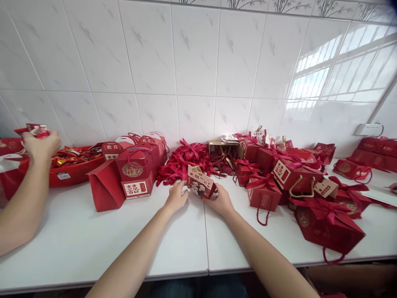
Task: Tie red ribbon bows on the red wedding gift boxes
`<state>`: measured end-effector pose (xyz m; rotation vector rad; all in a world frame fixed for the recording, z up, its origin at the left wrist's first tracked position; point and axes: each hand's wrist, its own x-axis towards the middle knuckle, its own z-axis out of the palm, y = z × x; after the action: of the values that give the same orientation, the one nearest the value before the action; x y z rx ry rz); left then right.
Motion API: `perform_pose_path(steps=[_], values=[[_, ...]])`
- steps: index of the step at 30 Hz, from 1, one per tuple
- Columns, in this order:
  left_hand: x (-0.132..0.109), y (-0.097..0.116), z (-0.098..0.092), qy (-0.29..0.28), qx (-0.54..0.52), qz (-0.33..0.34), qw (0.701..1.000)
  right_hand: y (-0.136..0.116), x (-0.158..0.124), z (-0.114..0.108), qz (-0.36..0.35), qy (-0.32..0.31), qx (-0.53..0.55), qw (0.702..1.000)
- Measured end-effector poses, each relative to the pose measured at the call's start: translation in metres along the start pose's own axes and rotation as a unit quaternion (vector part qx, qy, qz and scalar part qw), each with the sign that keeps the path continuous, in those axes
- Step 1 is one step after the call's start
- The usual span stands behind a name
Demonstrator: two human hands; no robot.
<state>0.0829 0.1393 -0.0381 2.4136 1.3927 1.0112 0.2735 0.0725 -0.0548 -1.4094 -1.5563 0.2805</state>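
Note:
Between my two hands is a small red-and-cream gift box (200, 185) with printed figures on its front, held tilted just above the white table. My left hand (177, 196) pinches its left edge with fingers and thumb. Around its right lower side my right hand (220, 199) is closed, the fingertips partly hidden behind the box. Directly behind the box lies a heap of red ribbons (186, 159). A cardboard box (226, 149) holding dark red pieces and gold cords stands behind it to the right.
At the left, another person's hand (41, 145) holds red packets above a red basin (66, 176) of wrapped sweets. Several red gift boxes (135, 169) stand left of the ribbons. More ribbon-tied boxes (328, 225) crowd the right side. A tiled wall (195, 62) bounds the white table (176, 244).

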Motion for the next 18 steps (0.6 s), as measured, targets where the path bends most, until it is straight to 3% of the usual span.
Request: perform_pose_path(steps=[3, 6, 9, 12, 18], values=[[-0.001, 0.001, 0.000, -0.008, -0.010, 0.008, 1.000, -0.013, -0.027, -0.008, 0.013, 0.015, -0.043, 0.999], [0.000, 0.002, -0.001, -0.027, -0.020, 0.025, 0.999, -0.026, -0.065, -0.031, 0.007, -0.009, -0.091, 0.996], [0.001, -0.001, -0.002, -0.047, -0.026, 0.037, 0.998, -0.032, -0.107, -0.068, 0.008, -0.050, -0.136, 0.989], [0.003, -0.004, -0.001, -0.054, -0.029, 0.033, 0.998, -0.025, -0.148, -0.112, 0.009, -0.048, -0.201, 0.978], [0.004, -0.005, 0.001, -0.072, -0.043, 0.048, 0.995, 0.013, -0.203, -0.194, 0.119, 0.052, -0.373, 0.919]])
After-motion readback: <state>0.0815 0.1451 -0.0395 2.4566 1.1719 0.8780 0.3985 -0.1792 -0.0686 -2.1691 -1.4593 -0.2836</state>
